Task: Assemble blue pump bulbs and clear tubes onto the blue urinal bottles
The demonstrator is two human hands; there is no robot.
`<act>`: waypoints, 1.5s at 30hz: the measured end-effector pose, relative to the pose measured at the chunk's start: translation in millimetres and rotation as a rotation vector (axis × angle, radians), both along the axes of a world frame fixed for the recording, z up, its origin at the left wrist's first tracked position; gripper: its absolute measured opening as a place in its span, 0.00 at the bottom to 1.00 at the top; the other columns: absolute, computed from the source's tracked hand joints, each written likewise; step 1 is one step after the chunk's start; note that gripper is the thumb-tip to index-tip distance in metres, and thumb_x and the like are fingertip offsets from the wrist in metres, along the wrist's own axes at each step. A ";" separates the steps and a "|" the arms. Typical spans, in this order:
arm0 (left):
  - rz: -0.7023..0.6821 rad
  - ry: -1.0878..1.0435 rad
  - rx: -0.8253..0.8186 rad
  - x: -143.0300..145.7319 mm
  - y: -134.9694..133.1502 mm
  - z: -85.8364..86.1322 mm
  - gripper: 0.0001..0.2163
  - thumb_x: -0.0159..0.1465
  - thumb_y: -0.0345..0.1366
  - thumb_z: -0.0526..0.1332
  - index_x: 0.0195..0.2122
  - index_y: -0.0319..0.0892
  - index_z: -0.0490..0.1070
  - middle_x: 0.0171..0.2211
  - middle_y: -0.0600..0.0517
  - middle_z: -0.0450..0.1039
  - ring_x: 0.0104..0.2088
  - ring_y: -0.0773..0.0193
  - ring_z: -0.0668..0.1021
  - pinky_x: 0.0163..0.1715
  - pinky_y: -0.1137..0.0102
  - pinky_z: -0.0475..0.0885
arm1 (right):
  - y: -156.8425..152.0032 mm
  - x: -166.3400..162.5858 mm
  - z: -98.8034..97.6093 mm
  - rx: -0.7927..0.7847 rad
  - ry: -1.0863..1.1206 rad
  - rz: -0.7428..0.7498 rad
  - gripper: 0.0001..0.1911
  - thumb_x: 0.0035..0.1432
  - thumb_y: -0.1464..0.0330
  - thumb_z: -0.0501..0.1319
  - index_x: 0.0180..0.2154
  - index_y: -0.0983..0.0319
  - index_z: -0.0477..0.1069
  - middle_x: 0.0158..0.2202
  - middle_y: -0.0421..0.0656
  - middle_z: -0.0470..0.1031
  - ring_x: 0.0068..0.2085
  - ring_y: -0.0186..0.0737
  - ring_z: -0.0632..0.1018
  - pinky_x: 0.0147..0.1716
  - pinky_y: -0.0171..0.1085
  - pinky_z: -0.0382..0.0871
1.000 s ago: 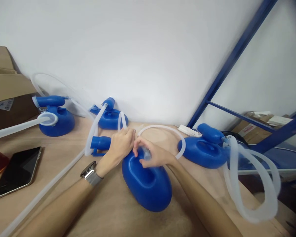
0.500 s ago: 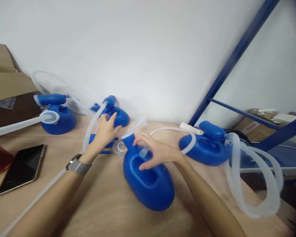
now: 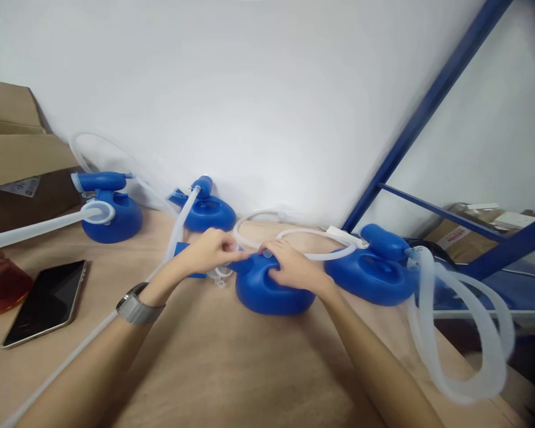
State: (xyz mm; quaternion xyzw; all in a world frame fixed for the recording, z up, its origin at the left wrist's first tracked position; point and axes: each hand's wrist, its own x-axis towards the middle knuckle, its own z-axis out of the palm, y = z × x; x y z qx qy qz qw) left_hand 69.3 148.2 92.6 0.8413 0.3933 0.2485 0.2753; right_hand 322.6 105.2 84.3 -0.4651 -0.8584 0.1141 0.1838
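A blue plastic bottle [image 3: 267,291] lies flat on the wooden table [image 3: 232,368] in the middle. My right hand [image 3: 292,267] is closed over its top, gripping it by the handle hollow. My left hand [image 3: 211,249], with a metal watch [image 3: 136,304] on the wrist, pinches at the bottle's neck, where a thin clear tube [image 3: 294,246] begins and loops back toward the wall. A small clear cap ring [image 3: 220,274] lies just under the left hand.
Three more blue bottles stand around: far left [image 3: 111,214], back centre [image 3: 207,211], right [image 3: 372,273] with a corrugated white hose [image 3: 463,333]. A phone [image 3: 49,300] and a red object [image 3: 0,285] lie left. A cardboard box [image 3: 18,160] and blue shelving [image 3: 428,107] flank the table.
The bottle has been tipped from upright on its end to lying flat and farther from me. My left hand came back from the rear bottle to the neck; the thin tube now loops behind.
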 end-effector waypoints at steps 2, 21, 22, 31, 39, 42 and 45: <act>0.013 -0.013 -0.015 0.5 -1.5 0.4 0.28 0.63 0.59 0.62 0.18 0.43 0.58 0.18 0.57 0.56 0.23 0.69 0.59 0.24 0.70 0.53 | 4.1 -1.0 -5.7 0.022 0.012 -0.017 0.23 0.52 0.78 0.62 0.51 0.62 0.73 0.53 0.50 0.79 0.55 0.52 0.77 0.58 0.49 0.69; 0.269 0.153 0.203 -46.9 13.2 -15.5 0.21 0.68 0.52 0.56 0.23 0.45 0.64 0.22 0.51 0.68 0.25 0.60 0.71 0.28 0.66 0.63 | 26.8 24.3 -14.2 0.033 -0.047 -0.082 0.33 0.48 0.78 0.58 0.58 0.63 0.72 0.60 0.53 0.77 0.62 0.54 0.75 0.64 0.52 0.65; 0.317 0.201 0.296 -50.2 13.6 -25.2 0.18 0.69 0.49 0.55 0.25 0.45 0.66 0.25 0.48 0.72 0.28 0.56 0.74 0.32 0.64 0.66 | 28.1 25.0 -15.5 0.040 -0.068 -0.111 0.36 0.48 0.78 0.58 0.62 0.63 0.70 0.62 0.53 0.75 0.64 0.55 0.73 0.67 0.55 0.62; 0.429 0.486 0.436 -85.4 5.2 -88.9 0.29 0.64 0.55 0.65 0.56 0.35 0.70 0.58 0.27 0.73 0.60 0.29 0.73 0.58 0.41 0.65 | -14.2 25.8 18.6 0.018 -0.248 -0.163 0.54 0.59 0.73 0.64 0.78 0.55 0.38 0.79 0.55 0.42 0.79 0.67 0.43 0.73 0.68 0.45; 0.342 0.383 0.402 -92.1 -4.5 -81.9 0.36 0.60 0.59 0.67 0.61 0.37 0.66 0.60 0.31 0.72 0.59 0.34 0.75 0.54 0.51 0.72 | -77.1 -25.6 1.5 -0.042 0.189 0.170 0.26 0.71 0.62 0.61 0.67 0.49 0.67 0.69 0.47 0.67 0.70 0.52 0.67 0.72 0.57 0.59; 0.267 0.252 0.507 -88.5 -32.3 -68.4 0.35 0.61 0.62 0.67 0.60 0.41 0.68 0.58 0.37 0.74 0.57 0.39 0.77 0.52 0.54 0.74 | -84.2 -39.3 -42.6 -0.169 0.427 0.041 0.27 0.69 0.58 0.63 0.67 0.50 0.66 0.64 0.48 0.71 0.65 0.52 0.73 0.68 0.57 0.66; 0.117 0.183 0.628 -73.0 -65.3 -50.5 0.34 0.61 0.62 0.67 0.59 0.42 0.71 0.56 0.37 0.76 0.57 0.39 0.78 0.52 0.55 0.75 | -86.4 -48.5 -71.7 -0.413 0.775 -0.028 0.47 0.58 0.52 0.72 0.72 0.48 0.53 0.70 0.51 0.63 0.68 0.56 0.70 0.62 0.57 0.72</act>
